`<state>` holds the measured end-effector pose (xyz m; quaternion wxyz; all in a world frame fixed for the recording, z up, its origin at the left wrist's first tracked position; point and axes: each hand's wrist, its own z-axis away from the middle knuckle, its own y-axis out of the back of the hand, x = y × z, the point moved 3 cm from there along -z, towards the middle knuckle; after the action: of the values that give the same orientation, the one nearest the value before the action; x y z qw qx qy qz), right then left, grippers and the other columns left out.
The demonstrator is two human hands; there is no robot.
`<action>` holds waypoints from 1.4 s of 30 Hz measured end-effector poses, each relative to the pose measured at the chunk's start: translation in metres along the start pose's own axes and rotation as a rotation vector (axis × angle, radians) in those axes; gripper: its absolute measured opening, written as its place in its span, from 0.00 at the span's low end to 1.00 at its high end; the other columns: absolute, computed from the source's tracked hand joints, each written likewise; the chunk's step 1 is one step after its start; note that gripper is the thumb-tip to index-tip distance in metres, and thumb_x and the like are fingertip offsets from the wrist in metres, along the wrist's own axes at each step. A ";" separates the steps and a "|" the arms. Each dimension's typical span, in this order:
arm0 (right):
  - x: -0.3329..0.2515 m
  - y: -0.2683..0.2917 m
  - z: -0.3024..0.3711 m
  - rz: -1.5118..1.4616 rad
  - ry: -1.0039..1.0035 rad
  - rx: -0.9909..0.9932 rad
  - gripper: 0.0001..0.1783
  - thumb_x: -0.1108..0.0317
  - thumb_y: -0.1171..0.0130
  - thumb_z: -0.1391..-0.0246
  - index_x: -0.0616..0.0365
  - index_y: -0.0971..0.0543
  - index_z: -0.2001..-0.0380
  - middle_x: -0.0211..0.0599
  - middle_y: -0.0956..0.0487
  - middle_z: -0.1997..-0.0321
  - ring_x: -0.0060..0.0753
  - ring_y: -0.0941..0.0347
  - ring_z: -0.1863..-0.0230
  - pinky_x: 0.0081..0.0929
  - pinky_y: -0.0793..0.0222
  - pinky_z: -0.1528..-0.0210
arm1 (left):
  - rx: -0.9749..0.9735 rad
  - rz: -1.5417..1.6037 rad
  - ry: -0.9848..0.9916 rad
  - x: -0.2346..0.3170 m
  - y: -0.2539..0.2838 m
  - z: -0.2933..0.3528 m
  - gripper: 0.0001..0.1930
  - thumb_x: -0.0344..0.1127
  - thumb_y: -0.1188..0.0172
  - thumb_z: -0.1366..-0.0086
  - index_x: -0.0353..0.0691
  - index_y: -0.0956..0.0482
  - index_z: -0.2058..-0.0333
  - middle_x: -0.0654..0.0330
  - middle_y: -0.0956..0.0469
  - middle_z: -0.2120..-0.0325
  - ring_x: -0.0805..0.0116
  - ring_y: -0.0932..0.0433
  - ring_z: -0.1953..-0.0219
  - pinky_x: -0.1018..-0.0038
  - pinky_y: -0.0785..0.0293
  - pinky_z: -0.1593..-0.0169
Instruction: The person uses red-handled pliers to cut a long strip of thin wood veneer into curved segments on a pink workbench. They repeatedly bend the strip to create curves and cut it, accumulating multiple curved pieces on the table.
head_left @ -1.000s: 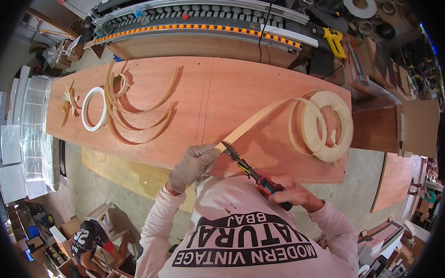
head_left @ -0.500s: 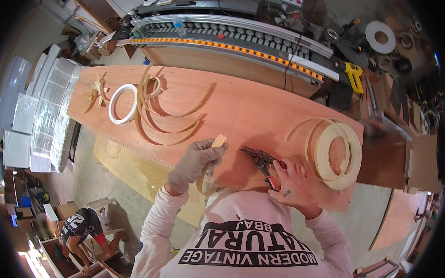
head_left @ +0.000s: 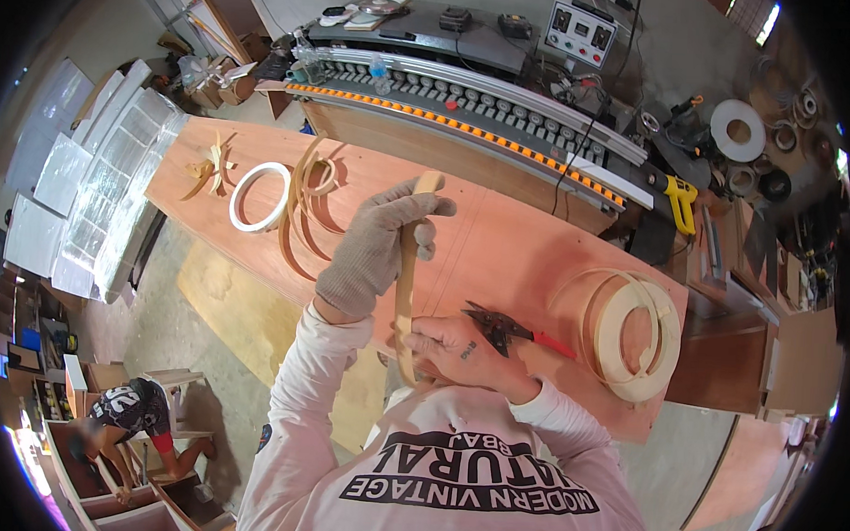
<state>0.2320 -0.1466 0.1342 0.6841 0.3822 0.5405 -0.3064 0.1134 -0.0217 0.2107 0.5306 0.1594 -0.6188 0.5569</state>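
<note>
My left hand (head_left: 374, 240), in a grey knit glove, is closed round the upper part of a tan strip of edge banding (head_left: 405, 298) and raises it above the workbench. Lower down, the bare fingers of my right hand (head_left: 455, 349) pinch the same strip close to my body. Beyond the right knuckles, red-handled snips (head_left: 507, 330) lie on the bench with their dark jaws toward the left. A cream roll of banding (head_left: 612, 342) rests at the bench's right end, one loop standing loose from it.
On the wooden bench (head_left: 445, 229), a white ring (head_left: 235, 195), curved tan strips (head_left: 290, 233) and short offcuts (head_left: 206, 169) lie leftward. Behind runs a roller machine (head_left: 468, 117) with an orange-marked edge. A yellow heat gun (head_left: 680, 201) sits at back right. Another person (head_left: 130, 414) bends over cabinets at lower left.
My right hand has let go of the snips and moved left onto the strip. My left hand has risen, drawing the strip upright. The head view has shifted slightly.
</note>
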 end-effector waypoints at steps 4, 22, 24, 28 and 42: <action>-0.020 0.010 -0.003 -0.002 0.005 0.186 0.14 0.63 0.39 0.36 0.66 0.19 0.67 0.40 0.24 0.82 0.24 0.27 0.80 0.29 0.31 0.73 | 0.092 -0.016 -0.109 0.008 0.012 0.010 0.20 0.31 0.41 0.30 0.33 0.26 0.41 0.55 0.20 0.56 0.75 0.22 0.65 0.77 0.22 0.64; -0.056 0.038 -0.103 -0.001 0.176 0.334 0.15 0.60 0.43 0.33 0.62 0.22 0.68 0.32 0.22 0.78 0.24 0.27 0.75 0.28 0.30 0.69 | 0.812 -0.082 -0.349 -0.010 0.133 0.188 0.20 0.37 0.44 0.28 0.29 0.25 0.44 0.66 0.28 0.75 0.76 0.30 0.77 0.77 0.33 0.74; -0.073 0.037 -0.149 0.168 0.247 0.322 0.15 0.59 0.42 0.35 0.62 0.21 0.66 0.40 0.19 0.74 0.38 0.24 0.74 0.34 0.28 0.67 | 0.883 -0.106 -0.356 -0.011 0.133 0.201 0.20 0.38 0.43 0.27 0.30 0.25 0.44 0.66 0.28 0.76 0.77 0.31 0.78 0.78 0.34 0.75; -0.070 0.018 -0.238 0.573 0.313 0.330 0.16 0.57 0.39 0.38 0.62 0.21 0.61 0.54 0.18 0.58 0.61 0.22 0.63 0.49 0.25 0.61 | 0.888 -0.082 -0.370 -0.015 0.125 0.205 0.21 0.39 0.42 0.28 0.30 0.25 0.43 0.66 0.28 0.76 0.77 0.31 0.79 0.79 0.35 0.75; 0.072 0.064 -0.054 0.561 0.227 0.680 0.12 0.66 0.41 0.39 0.62 0.20 0.57 0.51 0.20 0.54 0.56 0.23 0.52 0.45 0.26 0.49 | 0.699 -0.311 -0.193 -0.021 0.060 0.139 0.25 0.35 0.43 0.33 0.24 0.26 0.41 0.75 0.39 0.85 0.87 0.47 0.87 0.84 0.55 0.83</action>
<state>0.2747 -0.0673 0.0699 0.5128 0.7479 0.3564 -0.2251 0.0070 -0.1296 0.1874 0.4617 0.4737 -0.4074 0.6296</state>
